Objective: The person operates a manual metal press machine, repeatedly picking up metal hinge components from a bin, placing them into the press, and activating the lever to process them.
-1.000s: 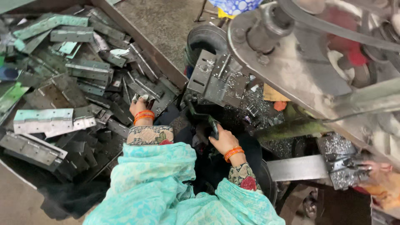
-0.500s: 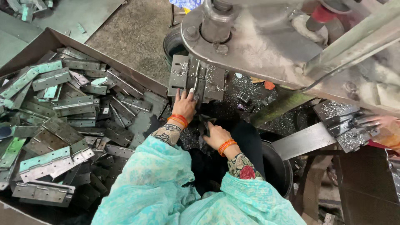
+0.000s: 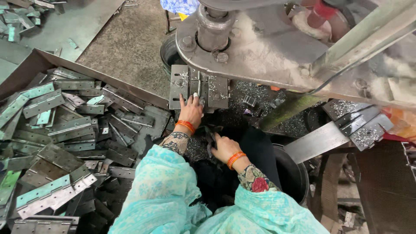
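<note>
My left hand [image 3: 190, 111] reaches forward to the grey die block [image 3: 214, 89] of a press, and its fingertips hold a small hinge piece [image 3: 200, 101] against the block. My right hand [image 3: 224, 147] rests lower, near my lap, closed around a dark flat metal piece [image 3: 211, 138]. Both wrists wear orange bangles, and the sleeves are turquoise. Metal shavings lie around the die.
A large tray holding several grey and green-tinted hinges [image 3: 65, 130] fills the left side. The press head [image 3: 260, 39] hangs over the die. A metal chute [image 3: 320, 138] slopes at the right above a dark bucket [image 3: 297, 173]. Concrete floor [image 3: 125, 47] lies beyond.
My left hand left the hinge pile and moved up to the die block. My right hand stayed near my lap with its dark piece. The view shifted toward the press.
</note>
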